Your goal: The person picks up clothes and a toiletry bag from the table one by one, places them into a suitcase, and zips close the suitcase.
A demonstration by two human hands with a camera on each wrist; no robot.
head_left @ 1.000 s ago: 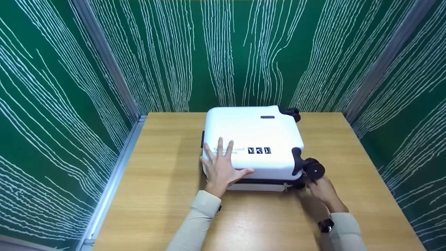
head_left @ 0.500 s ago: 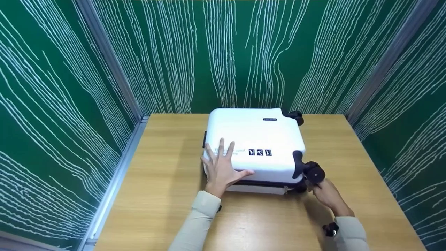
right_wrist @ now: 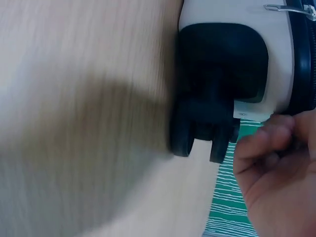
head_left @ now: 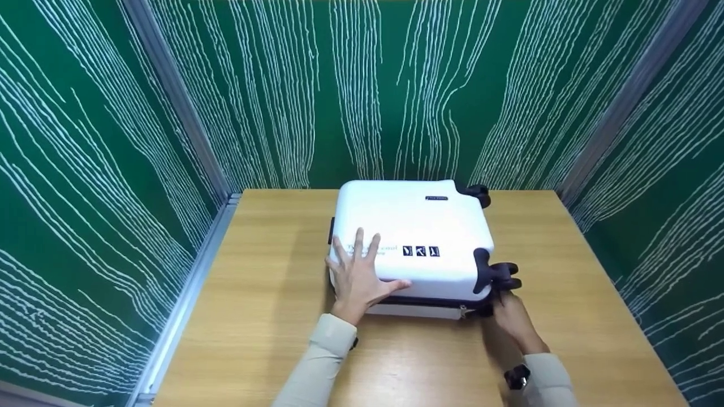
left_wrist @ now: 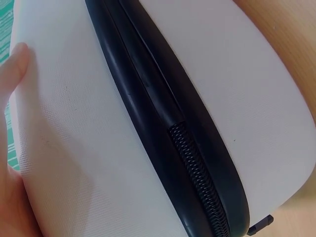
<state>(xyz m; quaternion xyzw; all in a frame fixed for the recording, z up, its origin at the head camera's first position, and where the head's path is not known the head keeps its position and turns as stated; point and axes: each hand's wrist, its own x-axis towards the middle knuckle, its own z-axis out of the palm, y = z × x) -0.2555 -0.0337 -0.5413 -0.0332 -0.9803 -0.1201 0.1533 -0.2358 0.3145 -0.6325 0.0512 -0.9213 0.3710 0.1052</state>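
Observation:
A white hard-shell suitcase [head_left: 413, 220] lies flat on the wooden table, wheels toward the right. My left hand [head_left: 357, 282] rests spread on its top near the front left corner, thumb over the front edge. Along the suitcase's side runs a black zipper band [left_wrist: 153, 98], with ribbed teeth showing over part of it. At the wheel end, below the front upper caster wheel [head_left: 503, 276], is my right hand [head_left: 515, 322]. Its curled fingers pinch something small at the band, apparently a zipper pull, mostly hidden by them. Another metal zipper pull [right_wrist: 289, 8] hangs near the front corner.
A lower caster wheel [right_wrist: 205, 123] juts out beside my right hand, and another caster [head_left: 478, 195] sits at the far right corner. The wooden table [head_left: 254, 316] extends around the suitcase. Green walls [head_left: 396, 113] with white lines enclose it on three sides.
My right hand shifts slightly right, then back left toward the suitcase's wheel end. The front upper caster has swivelled, now showing its twin wheels edge-on. My left hand stays in place.

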